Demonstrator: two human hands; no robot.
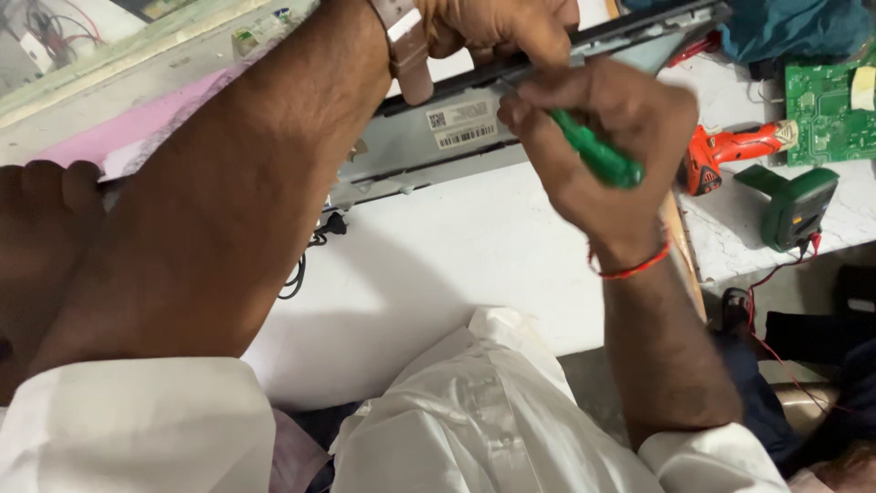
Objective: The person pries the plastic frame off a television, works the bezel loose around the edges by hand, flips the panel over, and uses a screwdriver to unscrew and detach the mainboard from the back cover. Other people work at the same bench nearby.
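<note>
Nearest us, our right hand (602,164) closes its grip on a green-handled screwdriver (598,157) angled far-left toward the long grey metal panel (429,146), which our left hand (502,27) clamps at its far edge.

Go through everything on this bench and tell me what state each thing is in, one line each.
left hand: gripping the top edge of the panel.
right hand: closed around the green screwdriver.
green screwdriver: held, tip at the panel's upper edge.
grey flat panel: lying tilted on the white table, back side up.
orange power driver: lying on its side, untouched.
green multimeter: lying flat, red lead attached.
green circuit board: lying flat, bare.
</note>
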